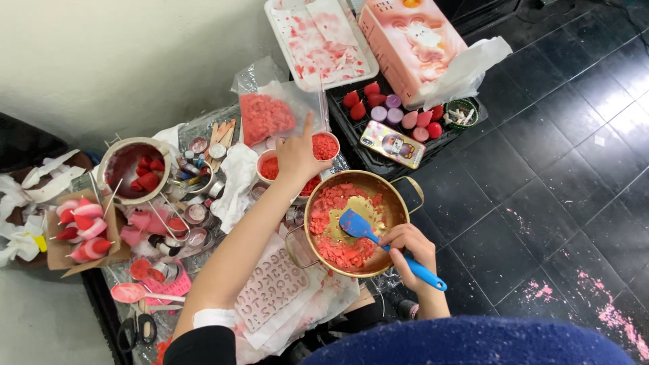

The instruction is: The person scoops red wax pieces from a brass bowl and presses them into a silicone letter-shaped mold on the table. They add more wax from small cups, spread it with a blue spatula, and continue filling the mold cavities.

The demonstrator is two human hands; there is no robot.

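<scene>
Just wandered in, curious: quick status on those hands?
Right hand gripping blue spatula in gold pan of red flakes. Left hand on small cup of red bits. Nothing blocking.

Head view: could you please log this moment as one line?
right hand: grips blue spatula in brass pan of red flakes | left hand: holding small cup of red bits
</scene>
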